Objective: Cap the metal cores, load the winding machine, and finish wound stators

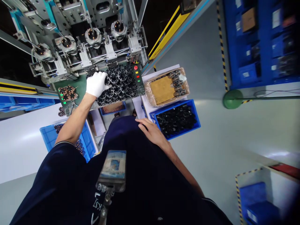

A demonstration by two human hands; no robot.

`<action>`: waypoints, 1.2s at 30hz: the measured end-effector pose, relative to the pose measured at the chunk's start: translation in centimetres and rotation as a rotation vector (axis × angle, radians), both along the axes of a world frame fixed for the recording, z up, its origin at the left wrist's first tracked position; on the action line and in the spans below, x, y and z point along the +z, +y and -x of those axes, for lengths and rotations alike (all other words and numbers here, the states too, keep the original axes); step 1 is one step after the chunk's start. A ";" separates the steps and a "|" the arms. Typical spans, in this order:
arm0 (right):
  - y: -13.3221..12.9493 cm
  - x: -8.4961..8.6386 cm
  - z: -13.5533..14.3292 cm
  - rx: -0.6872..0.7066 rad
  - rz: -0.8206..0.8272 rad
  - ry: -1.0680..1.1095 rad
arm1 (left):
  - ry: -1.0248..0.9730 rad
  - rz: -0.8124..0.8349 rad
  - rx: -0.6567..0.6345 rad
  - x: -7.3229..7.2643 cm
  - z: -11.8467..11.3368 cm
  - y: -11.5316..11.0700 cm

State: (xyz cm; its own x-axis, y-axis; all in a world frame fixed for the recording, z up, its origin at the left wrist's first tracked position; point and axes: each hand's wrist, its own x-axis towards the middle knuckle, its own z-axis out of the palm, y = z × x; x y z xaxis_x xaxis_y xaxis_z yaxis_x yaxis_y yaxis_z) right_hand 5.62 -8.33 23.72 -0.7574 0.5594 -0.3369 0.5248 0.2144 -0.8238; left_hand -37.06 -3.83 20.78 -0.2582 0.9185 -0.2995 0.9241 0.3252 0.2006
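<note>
At the grip, the white-gloved left hand [96, 84] is curving over a black ring [107, 81] at its fingertips; whether the fingers are closing on it or only touching it, I cannot tell. That ring is lying just beside the thumb, among packed black rings [117, 90] spreading rightward from the grip. Its opening seems to be facing mostly upward; being round, it is showing no clear long axis, though the packed group is running lengthwise along the green bench [81, 84]. To my eye, good handling means pinching the outer rim lightly, lifting straight up and keeping neighbouring rings from catching. Left of the grip, copper-wound parts [67, 93] are sitting apart on the bench, while beyond it the machine [85, 57] is standing close. Farther off, right of the grip and nearer the body, the bare right hand [153, 132] is resting with loose fingers, apparently empty, beside a blue bin [197, 114].
</note>
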 end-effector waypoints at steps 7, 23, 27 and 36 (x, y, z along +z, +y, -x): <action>0.5 -1.4 -0.5 0.025 -0.004 -0.028 | -0.004 -0.003 0.010 1.0 -0.5 -0.4; 6.0 -18.5 -17.9 -0.489 0.005 -0.877 | -0.251 -0.269 0.323 2.9 -10.7 -12.1; 5.7 -20.9 -19.5 -0.460 0.026 -0.897 | -0.467 -0.135 0.065 1.3 -19.7 -8.3; 5.3 -24.1 -23.1 -0.425 0.055 -0.765 | -0.468 0.155 -0.318 -5.3 -33.1 10.8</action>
